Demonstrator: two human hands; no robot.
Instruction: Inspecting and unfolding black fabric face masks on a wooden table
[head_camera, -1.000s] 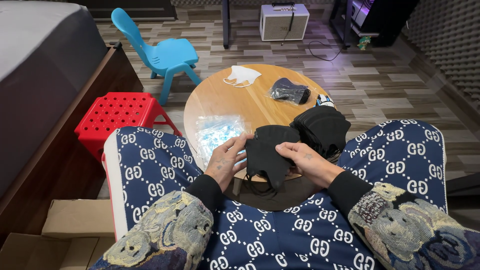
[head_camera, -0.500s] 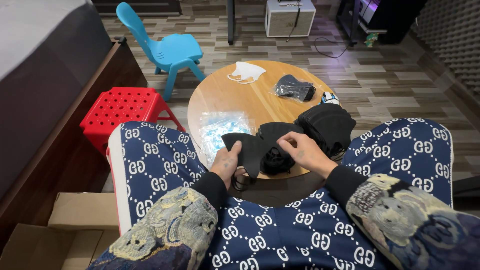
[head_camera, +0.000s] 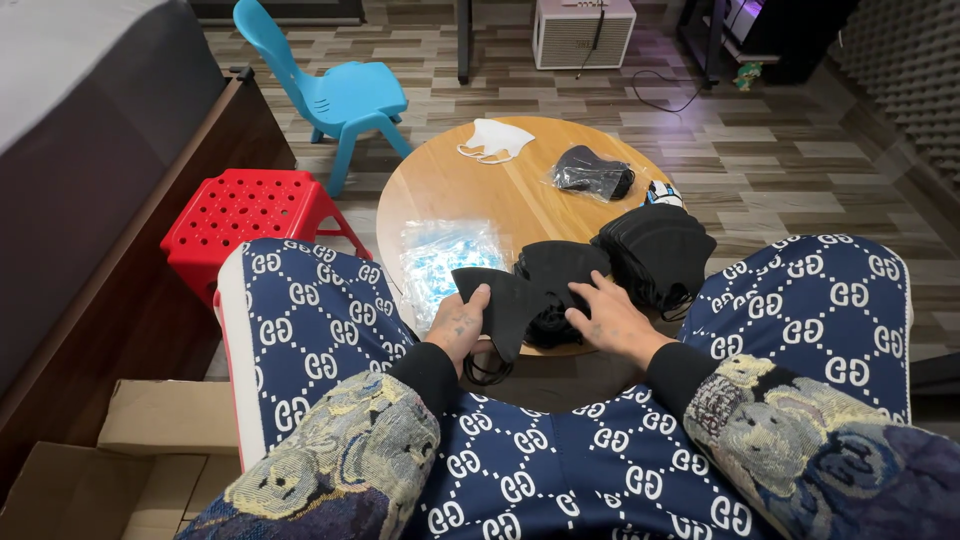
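Observation:
My left hand (head_camera: 458, 326) grips a black face mask (head_camera: 500, 300) by its left part at the near edge of a round wooden table (head_camera: 470, 185); the mask's ear loops hang below the hand. My right hand (head_camera: 610, 322) rests with fingers spread on a small heap of black masks (head_camera: 560, 275) just right of it. A larger stack of black masks (head_camera: 655, 255) lies further right. A clear plastic bag with blue print (head_camera: 445, 260) lies left of the held mask.
A white mask (head_camera: 495, 140) and a bagged black mask (head_camera: 590, 175) lie at the table's far side. A red plastic stool (head_camera: 245, 215) and blue child's chair (head_camera: 340, 95) stand left. Cardboard boxes (head_camera: 120, 470) sit at lower left. My patterned trouser legs flank the table.
My left hand has pulled one black mask off the heap and spread it out toward the left. My right hand has dropped flat onto the heap.

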